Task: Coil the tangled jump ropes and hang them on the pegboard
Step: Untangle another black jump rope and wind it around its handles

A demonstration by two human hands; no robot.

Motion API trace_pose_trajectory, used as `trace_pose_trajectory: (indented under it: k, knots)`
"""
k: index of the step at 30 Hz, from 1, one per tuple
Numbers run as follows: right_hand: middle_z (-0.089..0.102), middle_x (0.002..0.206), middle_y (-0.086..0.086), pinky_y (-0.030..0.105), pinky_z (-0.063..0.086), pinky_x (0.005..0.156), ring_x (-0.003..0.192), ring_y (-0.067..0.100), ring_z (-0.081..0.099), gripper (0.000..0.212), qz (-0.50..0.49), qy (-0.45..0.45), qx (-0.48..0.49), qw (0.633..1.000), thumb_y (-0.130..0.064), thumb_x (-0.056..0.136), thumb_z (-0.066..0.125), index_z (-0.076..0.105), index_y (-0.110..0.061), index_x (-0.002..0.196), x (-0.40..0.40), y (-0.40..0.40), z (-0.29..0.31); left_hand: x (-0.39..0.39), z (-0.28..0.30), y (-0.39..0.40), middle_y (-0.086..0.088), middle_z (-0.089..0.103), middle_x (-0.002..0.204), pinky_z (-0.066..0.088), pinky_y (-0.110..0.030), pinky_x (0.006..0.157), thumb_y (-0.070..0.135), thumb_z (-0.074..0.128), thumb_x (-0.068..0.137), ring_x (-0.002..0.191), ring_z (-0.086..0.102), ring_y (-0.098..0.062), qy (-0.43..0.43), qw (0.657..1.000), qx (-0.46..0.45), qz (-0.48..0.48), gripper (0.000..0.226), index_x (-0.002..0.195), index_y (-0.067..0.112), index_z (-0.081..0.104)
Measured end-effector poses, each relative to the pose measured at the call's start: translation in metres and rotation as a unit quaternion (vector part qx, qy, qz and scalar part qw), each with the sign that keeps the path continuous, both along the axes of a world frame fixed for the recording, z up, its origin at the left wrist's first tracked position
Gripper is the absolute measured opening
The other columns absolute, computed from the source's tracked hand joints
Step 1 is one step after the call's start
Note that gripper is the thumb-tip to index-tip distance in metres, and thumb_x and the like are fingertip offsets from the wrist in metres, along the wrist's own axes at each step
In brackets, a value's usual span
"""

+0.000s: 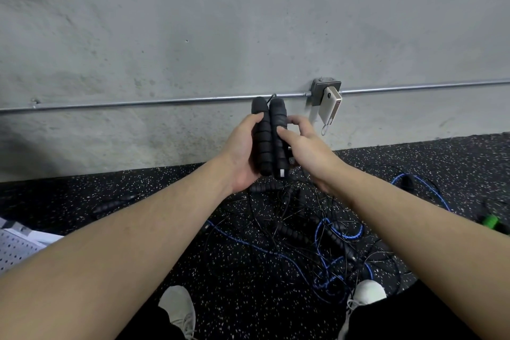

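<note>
Two black ribbed foam jump-rope handles (pixel 269 135) stand upright side by side in front of the wall. My left hand (pixel 242 152) grips them from the left, thumb over the top. My right hand (pixel 306 146) holds the right handle, with its fingers curled round it. A thin black cord loops out at the handles' top. Below, on the speckled floor, lies a tangle of black and blue jump ropes (pixel 317 234) with more black handles in it. A corner of the white pegboard (pixel 16 248) shows at the lower left.
A concrete wall with a metal conduit (pixel 138 103) and a junction box (pixel 324 90) holding a pale power bank is straight ahead. A green handle (pixel 489 221) lies at the far right. My white shoes (pixel 176 309) stand near the tangle.
</note>
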State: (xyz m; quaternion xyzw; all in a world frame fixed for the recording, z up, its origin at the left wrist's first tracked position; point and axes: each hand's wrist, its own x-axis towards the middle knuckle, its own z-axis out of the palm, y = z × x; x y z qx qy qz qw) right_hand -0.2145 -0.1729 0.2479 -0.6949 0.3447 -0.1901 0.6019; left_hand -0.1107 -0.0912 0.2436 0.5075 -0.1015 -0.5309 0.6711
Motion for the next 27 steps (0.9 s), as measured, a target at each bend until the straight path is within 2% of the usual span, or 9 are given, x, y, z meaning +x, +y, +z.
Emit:
trace_pose_trajectory:
  k: [3,8,11,14,17,19,22,25,27]
  knots:
    - [0.065,0.099,0.007,0.021,0.046,0.046,0.067,0.016,0.062,0.031,0.003,0.019,-0.018,1.0,-0.033,0.106,0.046,0.041,-0.029,0.136,0.0,-0.001,-0.001,0.001,-0.003,-0.001,-0.016,0.069,0.129,0.047,-0.072,0.098,0.05,0.045,0.103,0.115,0.068,-0.038,0.011,0.999,0.002,-0.036,0.047,0.135,0.02,0.062]
    - [0.066,0.1,0.009,0.019,0.044,0.049,0.077,0.014,0.061,0.027,0.014,0.079,-0.066,0.995,-0.031,0.107,0.041,0.034,-0.022,0.132,0.0,-0.007,-0.004,0.001,-0.005,0.0,-0.005,0.071,0.127,0.051,-0.074,0.087,0.044,0.047,0.107,0.112,0.069,-0.041,-0.045,0.997,-0.014,-0.067,0.031,0.137,0.049,0.049]
    - [0.064,0.099,0.006,0.017,0.041,0.055,0.077,0.014,0.06,0.03,0.019,0.104,-0.097,0.99,-0.03,0.108,0.04,0.033,-0.017,0.134,0.002,-0.005,-0.004,0.0,-0.005,-0.002,-0.002,0.07,0.128,0.054,-0.065,0.092,0.041,0.046,0.107,0.116,0.068,-0.038,-0.104,0.992,-0.01,-0.068,0.036,0.141,0.053,0.044]
    - [0.068,0.111,0.007,0.026,0.041,0.065,0.085,0.019,0.062,0.037,0.027,0.117,-0.116,0.986,-0.033,0.106,0.045,0.035,-0.015,0.137,0.003,-0.006,-0.004,0.004,-0.005,-0.004,-0.005,0.07,0.128,0.059,-0.051,0.076,0.038,0.048,0.107,0.094,0.071,-0.033,-0.138,0.988,-0.017,-0.072,0.034,0.138,0.053,0.045]
    - [0.062,0.094,-0.008,0.023,0.039,0.057,0.068,0.008,0.057,0.038,0.042,0.142,-0.157,0.976,-0.045,0.101,0.052,0.041,-0.022,0.129,-0.002,-0.009,0.003,0.013,-0.001,-0.002,-0.005,0.075,0.112,0.056,-0.039,0.062,0.036,0.05,0.106,0.073,0.067,-0.032,-0.138,0.987,-0.025,-0.082,0.033,0.134,0.054,0.048]
    - [0.057,0.093,-0.011,0.029,0.042,0.063,0.068,0.006,0.056,0.037,0.02,0.141,-0.21,0.967,-0.052,0.098,0.055,0.045,-0.027,0.123,-0.005,-0.017,0.004,0.02,0.002,0.001,-0.003,0.076,0.099,0.054,-0.035,0.059,0.036,0.051,0.106,0.069,0.066,-0.03,-0.139,0.985,-0.023,-0.104,0.036,0.139,0.05,0.046]
    - [0.055,0.11,-0.003,0.038,0.049,0.086,0.091,0.014,0.059,0.044,-0.049,0.056,-0.281,0.957,-0.053,0.094,0.057,0.046,-0.028,0.128,-0.007,-0.032,-0.001,0.024,0.006,0.007,-0.012,0.074,0.107,0.053,-0.038,0.064,0.038,0.051,0.105,0.07,0.067,-0.029,-0.134,0.977,-0.02,-0.165,0.035,0.138,0.049,0.049]
    - [0.05,0.133,-0.001,0.036,0.037,0.111,0.125,0.016,0.047,0.046,-0.042,0.006,-0.332,0.942,-0.046,0.099,0.052,0.047,-0.027,0.14,-0.008,-0.043,-0.005,0.023,0.009,0.012,-0.016,0.073,0.114,0.052,-0.038,0.067,0.037,0.05,0.104,0.072,0.067,-0.027,-0.123,0.97,-0.013,-0.208,0.032,0.134,0.048,0.054]
    - [0.053,0.135,-0.003,0.036,0.031,0.116,0.13,0.013,0.044,0.034,-0.011,0.025,-0.353,0.935,-0.043,0.104,0.045,0.056,-0.029,0.133,-0.009,-0.046,-0.005,0.022,0.009,0.014,-0.017,0.072,0.117,0.052,-0.038,0.069,0.037,0.051,0.104,0.075,0.067,-0.028,-0.113,0.966,-0.017,-0.233,0.034,0.136,0.046,0.054]
